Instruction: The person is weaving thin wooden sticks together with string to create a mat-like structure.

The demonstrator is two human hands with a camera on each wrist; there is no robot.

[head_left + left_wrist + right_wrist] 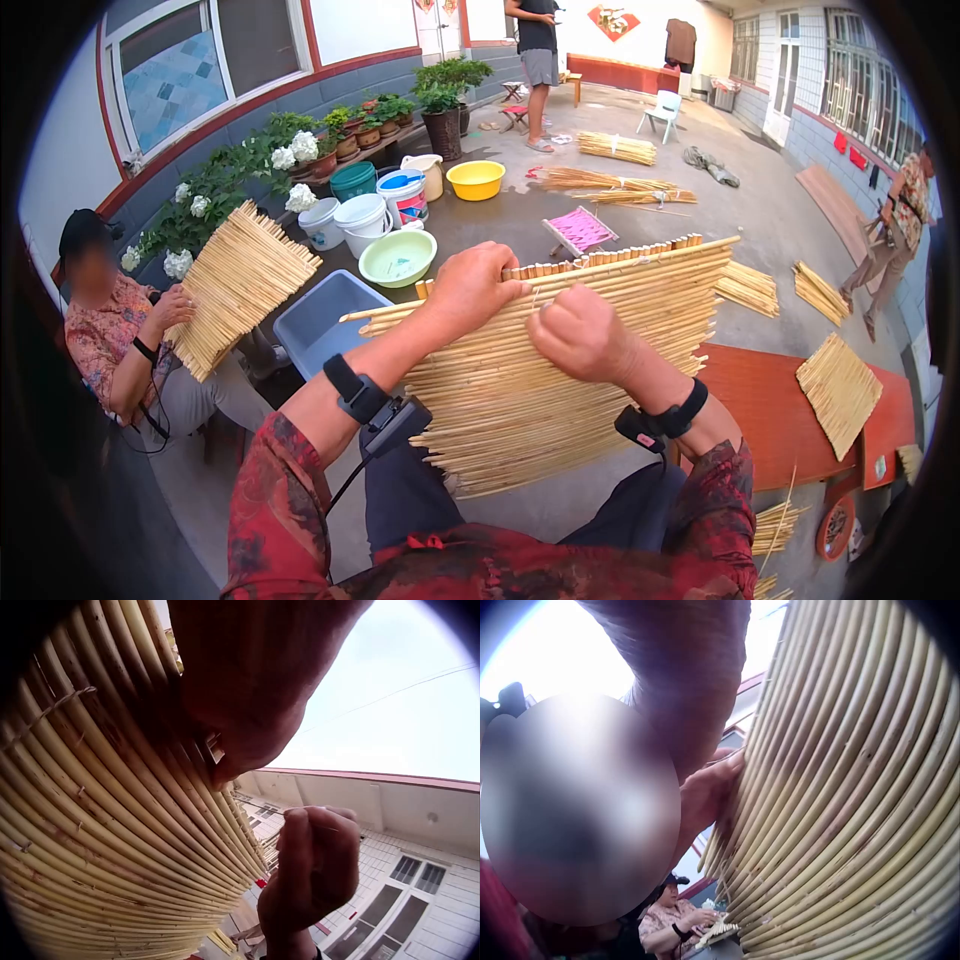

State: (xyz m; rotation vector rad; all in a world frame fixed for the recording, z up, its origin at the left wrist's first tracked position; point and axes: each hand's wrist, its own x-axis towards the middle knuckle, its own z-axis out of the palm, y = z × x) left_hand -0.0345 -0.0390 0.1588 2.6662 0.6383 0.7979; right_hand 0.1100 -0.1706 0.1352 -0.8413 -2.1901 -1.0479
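Observation:
A mat of pale, thin stalks (560,380) is held up in front of the body, bound with fine thread. My left hand (470,290) grips its top edge left of centre, thumb on the near face, as the left wrist view also shows at the mat's edge (225,817). Close to its right, my right hand (583,335) has its fingers curled before the mat's upper part. In the left wrist view that right hand (311,874) pinches a thin thread running toward the edge. The right wrist view shows the left fingers (712,787) against the stalks.
At the left a seated person holds another mat (240,285). Beyond stand a blue tub (325,320), a green basin (398,258), buckets and a yellow basin (476,180). Stalk bundles (615,148) lie on the ground. A red board (765,410) is at the right; two people stand farther off.

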